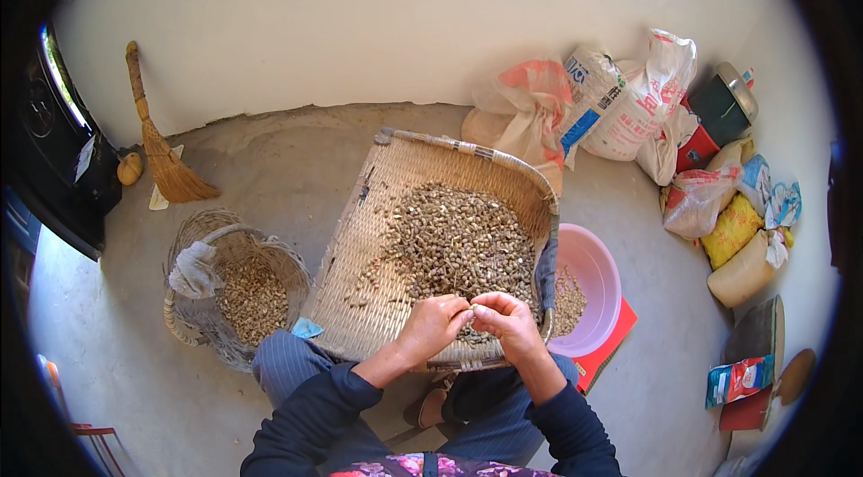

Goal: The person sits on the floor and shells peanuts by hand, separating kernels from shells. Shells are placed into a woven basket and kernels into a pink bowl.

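Note:
My left hand (431,327) and my right hand (514,325) meet over the near side of a woven winnowing basket (357,275). Thumbs and fingers of both pinch a tiny pale piece (474,306), perhaps a pod or nut, mostly hidden by the fingertips. Beneath and beyond them spreads a heap of small brown pods or nuts (465,241). The basket rests across my knees, its open flat edge towards the left. Against its right side stands a pink plastic basin (597,261) with pale kernels (568,302) inside.
At left, a handled wicker basket (192,315) holds pale broken shells (253,302), with a grey cloth (194,271) on its handle. A straw broom (165,153) leans on the wall near a gourd (130,169). Full sacks (634,106) line the back right. A red board (607,345) lies under the basin.

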{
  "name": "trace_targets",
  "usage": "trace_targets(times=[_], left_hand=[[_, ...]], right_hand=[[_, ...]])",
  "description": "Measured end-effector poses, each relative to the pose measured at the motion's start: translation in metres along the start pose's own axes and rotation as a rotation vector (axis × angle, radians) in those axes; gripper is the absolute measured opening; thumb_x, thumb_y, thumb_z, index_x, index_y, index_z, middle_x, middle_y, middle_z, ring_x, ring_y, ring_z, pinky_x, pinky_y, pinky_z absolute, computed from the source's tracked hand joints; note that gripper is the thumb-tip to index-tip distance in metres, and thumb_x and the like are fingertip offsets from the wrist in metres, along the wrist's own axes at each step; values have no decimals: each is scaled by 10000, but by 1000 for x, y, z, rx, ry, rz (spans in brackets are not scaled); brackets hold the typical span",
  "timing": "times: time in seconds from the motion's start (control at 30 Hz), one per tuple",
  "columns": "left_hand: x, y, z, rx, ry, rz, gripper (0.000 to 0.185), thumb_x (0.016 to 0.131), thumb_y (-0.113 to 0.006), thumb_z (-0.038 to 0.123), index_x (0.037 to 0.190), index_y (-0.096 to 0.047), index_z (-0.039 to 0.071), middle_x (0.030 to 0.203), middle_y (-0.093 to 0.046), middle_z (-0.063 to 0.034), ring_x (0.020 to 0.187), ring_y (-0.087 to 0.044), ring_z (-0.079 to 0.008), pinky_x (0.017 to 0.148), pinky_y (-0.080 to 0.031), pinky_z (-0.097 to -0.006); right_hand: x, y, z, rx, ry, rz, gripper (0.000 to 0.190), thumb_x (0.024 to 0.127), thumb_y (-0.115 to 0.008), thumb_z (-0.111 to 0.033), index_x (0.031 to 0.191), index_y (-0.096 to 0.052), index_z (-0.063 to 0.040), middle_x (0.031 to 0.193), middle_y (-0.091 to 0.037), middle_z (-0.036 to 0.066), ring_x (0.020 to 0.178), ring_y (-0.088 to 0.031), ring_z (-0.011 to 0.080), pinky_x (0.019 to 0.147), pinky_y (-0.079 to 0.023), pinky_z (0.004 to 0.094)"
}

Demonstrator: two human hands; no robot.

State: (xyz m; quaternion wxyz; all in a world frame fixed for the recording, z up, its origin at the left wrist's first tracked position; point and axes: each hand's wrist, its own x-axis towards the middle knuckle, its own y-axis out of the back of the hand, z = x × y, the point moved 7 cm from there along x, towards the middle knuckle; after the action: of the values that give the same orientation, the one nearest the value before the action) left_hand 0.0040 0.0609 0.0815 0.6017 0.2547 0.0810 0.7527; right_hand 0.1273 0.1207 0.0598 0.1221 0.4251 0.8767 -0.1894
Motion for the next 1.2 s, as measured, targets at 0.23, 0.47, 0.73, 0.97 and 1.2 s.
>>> trace_targets(times=[0.23, 0.47, 0.73, 0.97, 1.2], left_hand=[[3, 5, 3, -72, -39, 131, 129, 863, -595, 111, 913, -596, -9, 719, -603, -100, 591, -592, -214, 544, -468, -312], [2, 1, -5, -451, 307, -38, 134, 916, -551, 116, 908, -604, -6, 664, -581, -17, 517, -516, -52, 458, -427, -217], [0, -2, -8, -518, 326, -49, 139, 916, -546, 107, 934, -617, -11, 686, -584, -14, 524, -514, -50, 462, -423, -211], [4, 8, 1, -247, 181, 17, 134, 852, -576, 109, 871, -630, -12, 758, -627, -154, 672, -617, -286, 606, -481, -357], [3, 11, 9, -93, 6, 98, 96, 831, -572, 90, 819, -604, 0, 755, -613, -162, 699, -607, -339, 612, -483, -399]], right_hand=[[-1, -2, -8, -89, 127, 26, 188, 856, -651, -136, 984, -625, -1, 850, -644, 28, 735, -592, 88, 702, -495, 236], [-4, -8, -17, -148, 282, 81, 160, 862, -642, -94, 983, -623, 9, 845, -642, 24, 749, -589, 74, 680, -484, 216], [-5, -9, -18, -224, 300, 135, 152, 865, -642, -101, 958, -614, 15, 821, -638, 22, 731, -585, 69, 666, -477, 203], [-4, -9, -16, -183, 272, 103, 146, 868, -635, -97, 952, -612, 21, 816, -646, 38, 706, -599, 82, 646, -504, 217], [-3, -9, -12, -178, 223, 108, 110, 869, -618, -77, 904, -589, 24, 800, -646, 62, 681, -603, 89, 630, -515, 221]])
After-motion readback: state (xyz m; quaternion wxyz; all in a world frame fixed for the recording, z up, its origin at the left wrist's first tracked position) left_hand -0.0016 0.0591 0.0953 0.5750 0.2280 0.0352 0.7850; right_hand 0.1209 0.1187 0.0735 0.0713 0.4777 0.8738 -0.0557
